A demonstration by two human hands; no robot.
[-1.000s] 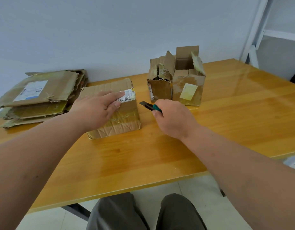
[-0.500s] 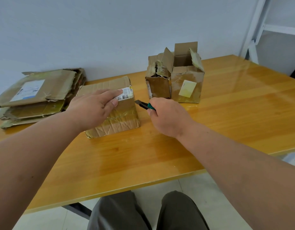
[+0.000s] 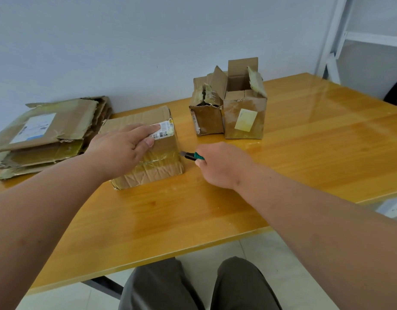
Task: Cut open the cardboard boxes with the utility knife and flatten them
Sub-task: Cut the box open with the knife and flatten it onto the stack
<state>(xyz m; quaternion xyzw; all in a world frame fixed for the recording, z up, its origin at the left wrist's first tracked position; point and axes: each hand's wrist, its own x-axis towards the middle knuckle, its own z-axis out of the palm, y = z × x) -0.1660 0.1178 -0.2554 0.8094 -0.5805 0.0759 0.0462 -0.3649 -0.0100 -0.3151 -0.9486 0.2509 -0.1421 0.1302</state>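
A taped brown cardboard box (image 3: 158,168) with a white barcode label lies on the wooden table (image 3: 215,209). My left hand (image 3: 121,148) rests on top of it, fingers stretched over the label and thumb against the near side. My right hand (image 3: 220,164) grips a green-handled utility knife (image 3: 191,155), whose dark tip points left and touches the box's right edge. Two opened boxes stand behind: a small one (image 3: 206,117) and a taller one (image 3: 244,115) with its flaps up.
A stack of flattened boxes (image 3: 47,135) lies at the table's left, against the white wall. A white shelf frame (image 3: 340,36) stands at the back right. My knees (image 3: 193,287) are under the table's near edge.
My right hand has moved the knife left and closer to me, from a gap beside the box to its right edge. My left hand stays on the box top.
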